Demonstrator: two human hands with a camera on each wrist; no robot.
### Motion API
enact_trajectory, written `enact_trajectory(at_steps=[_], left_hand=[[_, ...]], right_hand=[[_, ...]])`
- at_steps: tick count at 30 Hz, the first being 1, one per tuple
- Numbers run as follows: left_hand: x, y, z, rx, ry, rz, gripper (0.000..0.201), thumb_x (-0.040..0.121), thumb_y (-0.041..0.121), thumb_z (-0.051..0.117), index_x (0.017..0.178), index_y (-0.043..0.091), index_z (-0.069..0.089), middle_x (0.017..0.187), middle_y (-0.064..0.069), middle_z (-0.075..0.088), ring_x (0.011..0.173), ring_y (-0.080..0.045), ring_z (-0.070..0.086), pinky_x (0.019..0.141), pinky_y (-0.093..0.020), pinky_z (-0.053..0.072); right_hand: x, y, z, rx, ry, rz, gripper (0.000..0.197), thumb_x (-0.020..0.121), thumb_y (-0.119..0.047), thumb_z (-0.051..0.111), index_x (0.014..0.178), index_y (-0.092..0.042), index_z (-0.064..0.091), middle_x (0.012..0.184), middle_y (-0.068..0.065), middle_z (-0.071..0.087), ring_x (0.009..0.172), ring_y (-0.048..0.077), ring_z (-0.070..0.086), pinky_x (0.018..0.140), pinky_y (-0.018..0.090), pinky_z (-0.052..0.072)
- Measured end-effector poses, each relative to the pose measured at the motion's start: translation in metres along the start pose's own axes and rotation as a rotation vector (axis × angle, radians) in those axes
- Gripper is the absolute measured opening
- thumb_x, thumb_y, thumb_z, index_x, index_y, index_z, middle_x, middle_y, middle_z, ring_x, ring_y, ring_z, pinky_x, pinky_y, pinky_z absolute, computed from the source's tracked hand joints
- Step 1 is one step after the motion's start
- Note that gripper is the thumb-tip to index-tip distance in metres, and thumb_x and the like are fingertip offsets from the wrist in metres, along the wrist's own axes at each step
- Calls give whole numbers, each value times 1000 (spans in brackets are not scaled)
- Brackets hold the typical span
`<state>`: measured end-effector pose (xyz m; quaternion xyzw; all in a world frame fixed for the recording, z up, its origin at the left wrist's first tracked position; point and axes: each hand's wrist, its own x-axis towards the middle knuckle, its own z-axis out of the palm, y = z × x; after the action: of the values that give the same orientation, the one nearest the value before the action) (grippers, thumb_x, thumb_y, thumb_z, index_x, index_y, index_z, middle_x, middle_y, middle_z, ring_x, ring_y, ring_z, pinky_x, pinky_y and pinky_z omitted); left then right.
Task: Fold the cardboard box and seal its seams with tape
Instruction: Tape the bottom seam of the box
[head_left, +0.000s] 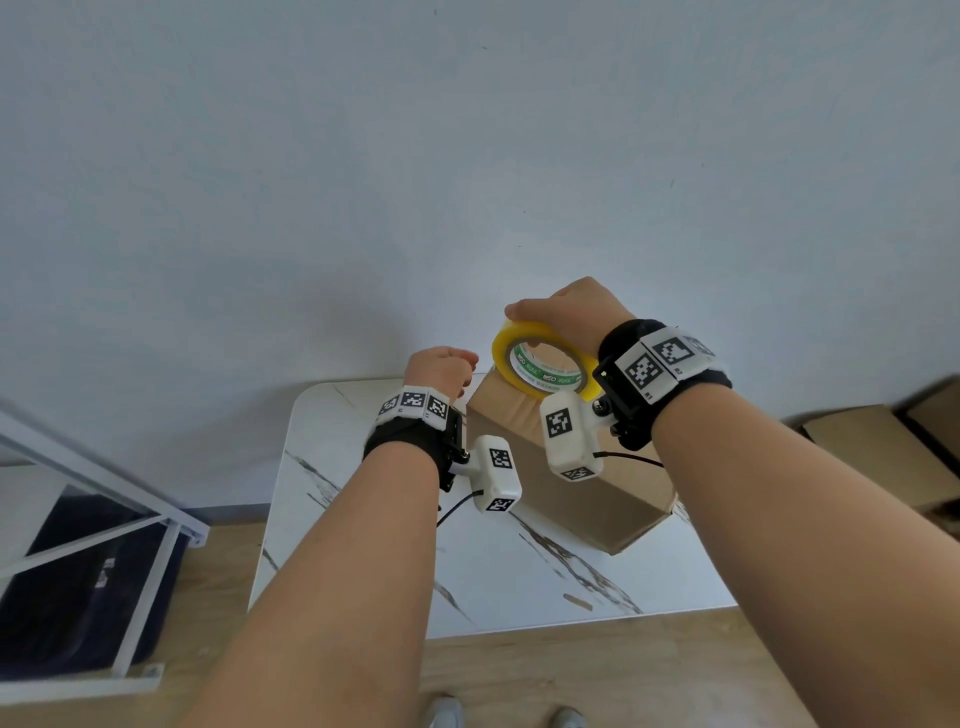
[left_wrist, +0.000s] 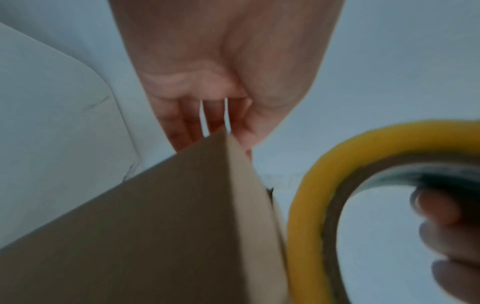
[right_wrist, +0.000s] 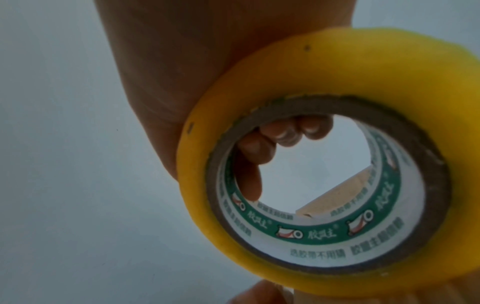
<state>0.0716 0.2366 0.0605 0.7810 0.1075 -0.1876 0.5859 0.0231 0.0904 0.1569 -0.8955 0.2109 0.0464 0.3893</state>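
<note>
A brown cardboard box (head_left: 597, 493) stands on the white marble table (head_left: 363, 545). My right hand (head_left: 566, 306) holds a yellow tape roll (head_left: 503, 353) just above the box's far top edge, fingers (right_wrist: 259, 148) hooked through the core of the tape roll (right_wrist: 259, 82). My left hand (head_left: 436, 369) is at the box's far left corner. In the left wrist view, the left hand (left_wrist: 207, 72) has its fingers reaching down behind the corner of the box (left_wrist: 155, 236) and its thumb on the near side. The fingertips are hidden. The tape roll (left_wrist: 306, 205) is close to the right of that corner.
Flattened cardboard boxes (head_left: 872, 447) lie on the wooden floor to the right of the table. A white metal frame (head_left: 104, 519) with something dark under it stands at the left. A plain wall is right behind the table. My shoes (head_left: 447, 712) show at the table's near edge.
</note>
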Motion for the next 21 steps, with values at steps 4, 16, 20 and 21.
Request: enact_trajectory(at_steps=[4, 16, 20, 21], left_hand=[[-15, 8, -7, 67, -317, 34, 40, 77, -8, 48, 103, 12, 71, 114, -5, 67, 109, -20, 60, 94, -29, 50], [-33, -6, -2, 696, -290, 318, 48, 96, 17, 46, 143, 21, 41, 133, -12, 55, 118, -28, 54, 95, -32, 41], [-36, -7, 4, 697, -265, 282, 54, 99, 18, 42, 150, 24, 28, 149, -8, 41, 131, -25, 44, 104, -29, 35], [-37, -8, 6, 696, -263, 276, 54, 99, 18, 42, 150, 24, 27, 151, -7, 38, 134, -24, 42, 106, -29, 33]], right_hand=[[-3, -2, -1, -6, -12, 10, 49, 74, -55, 69, 81, -6, 68, 67, 4, 60, 58, 20, 55, 56, 28, 42], [-24, 4, -19, 41, -58, 64, 60, 87, -54, 59, 126, -9, 54, 105, 3, 52, 97, 24, 52, 81, 33, 40], [-29, 11, -25, -5, -89, 59, 49, 87, -55, 58, 97, -8, 64, 80, 4, 66, 71, 20, 61, 66, 28, 45], [-30, 11, -27, -21, -94, 65, 48, 87, -55, 58, 89, -8, 64, 70, 3, 66, 62, 18, 61, 60, 27, 45]])
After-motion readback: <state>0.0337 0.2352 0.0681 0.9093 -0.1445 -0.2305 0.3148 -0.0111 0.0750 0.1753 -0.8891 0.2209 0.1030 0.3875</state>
